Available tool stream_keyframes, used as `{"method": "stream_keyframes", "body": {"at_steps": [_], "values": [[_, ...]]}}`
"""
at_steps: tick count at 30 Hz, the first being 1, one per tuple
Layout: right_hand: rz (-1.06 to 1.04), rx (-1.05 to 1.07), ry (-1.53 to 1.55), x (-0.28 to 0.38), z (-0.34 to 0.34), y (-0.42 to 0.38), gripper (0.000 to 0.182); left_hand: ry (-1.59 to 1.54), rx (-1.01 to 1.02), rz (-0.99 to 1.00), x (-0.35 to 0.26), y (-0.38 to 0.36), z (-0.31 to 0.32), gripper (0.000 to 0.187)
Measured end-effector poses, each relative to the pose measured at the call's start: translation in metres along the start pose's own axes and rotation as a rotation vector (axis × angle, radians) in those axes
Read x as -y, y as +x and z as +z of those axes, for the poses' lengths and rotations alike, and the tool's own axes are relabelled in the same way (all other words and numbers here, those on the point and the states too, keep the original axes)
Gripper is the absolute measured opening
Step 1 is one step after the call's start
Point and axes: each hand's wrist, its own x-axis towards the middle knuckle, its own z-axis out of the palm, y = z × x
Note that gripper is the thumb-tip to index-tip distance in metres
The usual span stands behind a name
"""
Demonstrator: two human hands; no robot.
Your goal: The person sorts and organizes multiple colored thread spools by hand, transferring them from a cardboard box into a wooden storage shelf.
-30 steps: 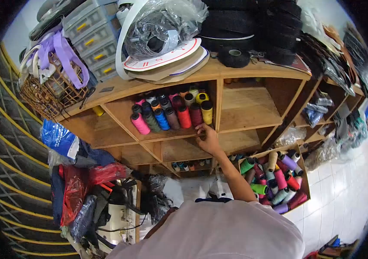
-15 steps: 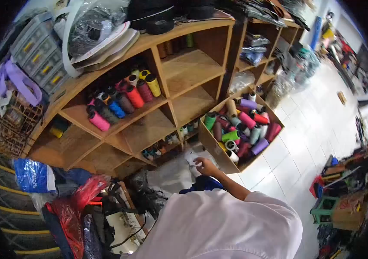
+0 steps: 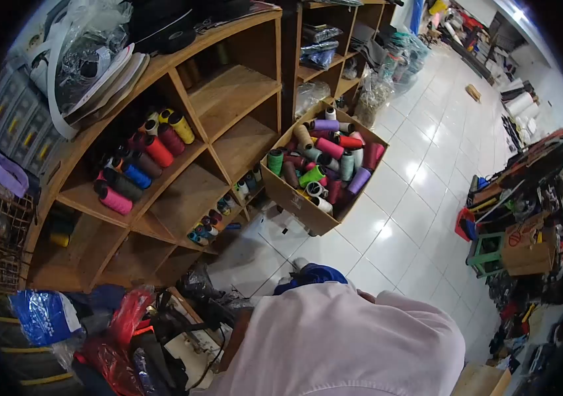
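Neither of my hands shows; my body in a pale shirt (image 3: 347, 336) covers the lower middle of the view. A sliver of my right arm (image 3: 365, 296) appears at the shirt's edge, and part of my left arm (image 3: 235, 340) is visible on the other side. What the hands hold, if anything, is hidden. In front of me on the tiled floor stands an open cardboard box (image 3: 297, 206), filled with several thread spools (image 3: 326, 148) in many colours. Dark blue cloth (image 3: 311, 277) shows just beyond my shirt.
Wooden shelving (image 3: 232, 99) stands at the left, with coloured thread cones (image 3: 158, 150) in one compartment and smaller spools (image 3: 210, 224) lower down. Plastic-wrapped bundles (image 3: 110, 336) lie at the lower left. A green stool (image 3: 486, 254) and a carton (image 3: 529, 247) are on the right.
My right hand, earlier reaching beside the box with bent fingers, has drawn back out of sight. The view has shifted, so the shelves and box appear further left.
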Motion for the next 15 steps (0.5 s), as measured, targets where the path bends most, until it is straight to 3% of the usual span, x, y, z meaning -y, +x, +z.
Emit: {"method": "stream_keyframes", "body": {"at_steps": [6, 8, 10, 12, 14, 15], "values": [[-0.320, -0.260, -0.190, -0.001, 0.000, 0.002, 0.035, 0.087, -0.025, -0.051, -0.024, -0.001, -0.038, 0.027], [0.097, -0.082, -0.027, 0.048, -0.059, -0.011, 0.034, 0.120, -0.001, -0.080, -0.029, 0.007, -0.035, 0.027], [0.308, -0.278, 0.421, 0.099, -0.108, -0.051, 0.036, 0.124, 0.013, -0.114, -0.018, 0.016, -0.029, 0.027], [0.355, -0.488, 0.689, 0.104, -0.116, -0.040, 0.034, 0.110, 0.012, -0.143, -0.008, 0.021, -0.021, 0.028], [0.361, -0.547, 0.693, 0.117, -0.136, -0.047, 0.031, 0.093, -0.002, -0.165, 0.003, 0.030, -0.015, 0.028], [0.226, -0.680, 0.517, 0.119, -0.142, -0.045, 0.031, 0.084, -0.013, -0.175, 0.009, 0.034, -0.013, 0.028]]}}
